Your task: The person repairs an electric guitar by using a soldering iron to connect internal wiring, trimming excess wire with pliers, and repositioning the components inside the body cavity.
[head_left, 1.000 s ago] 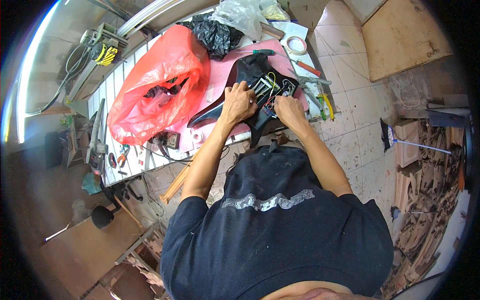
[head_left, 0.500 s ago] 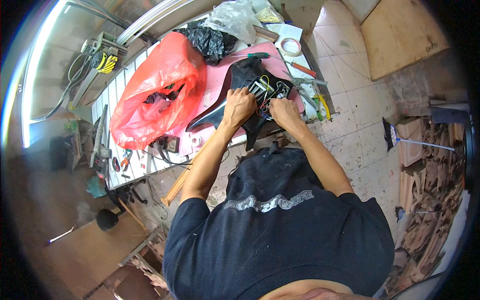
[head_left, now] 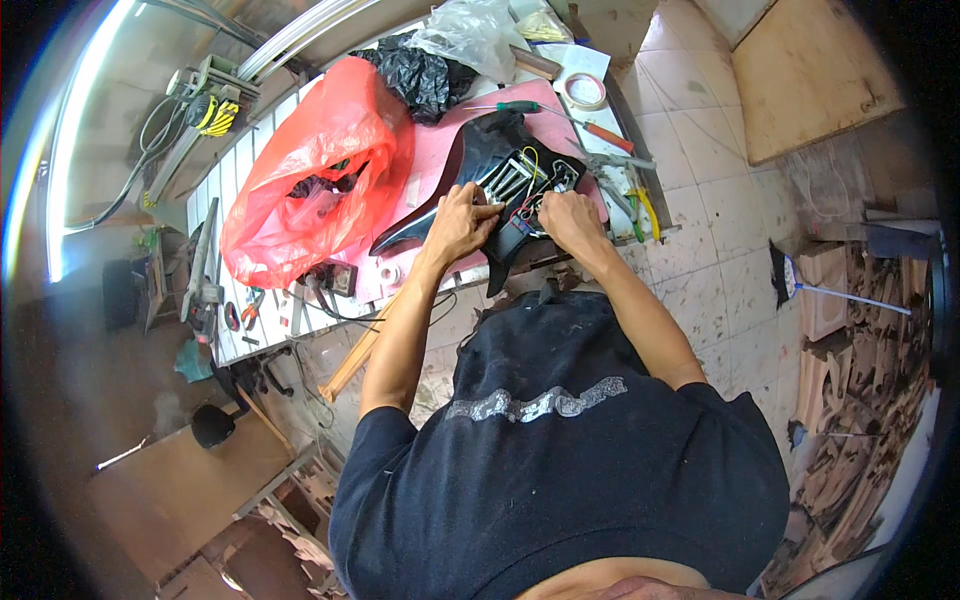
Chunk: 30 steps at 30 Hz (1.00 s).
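Note:
A black angular guitar body point(head_left: 450, 170) with metal pickups and loose coloured wires lies on a pink mat point(head_left: 542, 128) on the worktable. My left hand point(head_left: 458, 222) is at the body's lower left part, fingers curled, thumb reaching toward the pickups; whatever it grips is hidden. Just right of it, my right hand point(head_left: 568, 218) has its fingers bent together among the wires at the cavity, holding something too small to make out. Beyond the body lie a green-handled screwdriver point(head_left: 518, 106), an orange-handled tool point(head_left: 608, 136) and a tape roll point(head_left: 585, 92). Yellow-handled pliers point(head_left: 650, 212) lie at the right.
A big red plastic bag point(head_left: 285, 225) covers the table's left, with black point(head_left: 420, 85) and clear bags point(head_left: 465, 35) behind. Power tools point(head_left: 200, 295) and small pliers lie at the left end. A wooden strip point(head_left: 355, 360) leans below. Wood pieces point(head_left: 840, 380) pile at the right.
My left hand has shifted a little left along the guitar body, its thumb now extended inward. My right hand stays at the wiring, moved very slightly. The body remains where it was.

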Each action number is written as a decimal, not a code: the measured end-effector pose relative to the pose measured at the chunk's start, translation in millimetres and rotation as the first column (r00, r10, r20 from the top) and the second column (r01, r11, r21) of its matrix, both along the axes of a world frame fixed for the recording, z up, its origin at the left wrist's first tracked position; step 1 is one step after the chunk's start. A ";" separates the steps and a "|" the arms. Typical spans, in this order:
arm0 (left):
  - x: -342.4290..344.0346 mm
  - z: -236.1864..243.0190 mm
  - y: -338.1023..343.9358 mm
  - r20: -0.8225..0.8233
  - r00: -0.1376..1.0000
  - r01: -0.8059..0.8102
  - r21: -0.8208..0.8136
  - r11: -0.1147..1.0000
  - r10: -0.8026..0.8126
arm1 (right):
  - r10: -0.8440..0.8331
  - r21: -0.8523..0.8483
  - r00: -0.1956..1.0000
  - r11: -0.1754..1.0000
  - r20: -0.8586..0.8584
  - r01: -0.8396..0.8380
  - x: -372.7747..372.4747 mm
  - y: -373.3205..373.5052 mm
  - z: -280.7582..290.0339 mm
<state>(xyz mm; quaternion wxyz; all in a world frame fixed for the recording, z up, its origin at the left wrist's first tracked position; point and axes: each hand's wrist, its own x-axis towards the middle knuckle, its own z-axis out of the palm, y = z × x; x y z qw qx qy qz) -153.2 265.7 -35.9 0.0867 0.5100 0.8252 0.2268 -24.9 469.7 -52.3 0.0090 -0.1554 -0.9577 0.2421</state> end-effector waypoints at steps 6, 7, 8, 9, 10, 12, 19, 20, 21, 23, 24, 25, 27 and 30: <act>3.1 -0.4 -4.1 -0.004 0.999 -0.039 0.089 0.995 0.040 | -0.047 -0.025 0.995 0.999 -0.085 0.045 2.4 4.6 4.2; 1.9 -2.7 -5.2 0.011 0.997 -0.075 0.164 0.984 0.074 | -0.040 -0.015 0.997 0.999 -0.066 0.039 3.5 2.8 11.2; 1.5 -4.9 -6.8 0.013 0.997 -0.074 0.164 0.984 0.073 | -0.033 -0.006 0.998 0.999 -0.047 0.033 4.3 1.8 14.7; 1.8 -7.2 -8.8 0.117 0.974 -0.214 0.224 0.951 0.192 | -0.035 -0.006 0.998 0.999 -0.046 0.034 4.5 2.8 12.2; 4.4 -2.6 -7.0 0.229 0.928 -0.352 0.266 0.898 0.296 | -0.048 -0.029 0.997 0.999 -0.064 0.046 5.5 5.0 9.8; 9.1 7.1 -4.2 0.227 0.913 -0.393 0.266 0.880 0.339 | -0.065 -0.051 0.995 0.997 -0.077 0.062 8.4 7.7 5.2; 58.3 21.6 40.4 -0.105 0.979 -0.127 0.346 0.930 0.173 | -0.067 -0.282 0.997 0.956 0.034 0.073 10.8 25.5 23.4; 63.9 17.5 49.7 -0.151 0.972 -0.127 0.307 0.943 0.180 | -0.083 -0.304 0.994 0.948 0.065 0.099 10.7 27.5 24.8; 66.6 10.3 55.9 -0.127 0.972 -0.157 0.285 0.946 0.200 | -0.027 -0.370 0.999 0.928 0.023 0.034 10.5 30.6 19.3; 68.2 2.3 64.9 -0.135 0.967 -0.176 0.268 0.947 0.217 | -0.035 -0.373 0.999 0.927 0.033 0.044 10.1 32.5 13.2; 68.2 -1.3 67.3 -0.144 0.961 -0.195 0.245 0.950 0.235 | -0.041 -0.382 0.998 0.923 0.042 0.054 10.3 33.7 10.5; 67.2 -1.6 67.9 -0.113 0.965 -0.204 0.241 0.949 0.237 | -0.044 -0.380 0.998 0.923 0.042 0.056 10.6 34.8 7.8; 64.6 -2.1 69.6 -0.106 0.970 -0.191 0.229 0.955 0.219 | -0.043 -0.468 0.995 0.880 0.092 0.082 12.1 38.0 2.9; 60.0 -3.7 68.2 -0.086 0.975 -0.182 0.219 0.959 0.204 | -0.020 -0.476 1.000 0.879 0.022 0.028 14.4 37.7 -0.8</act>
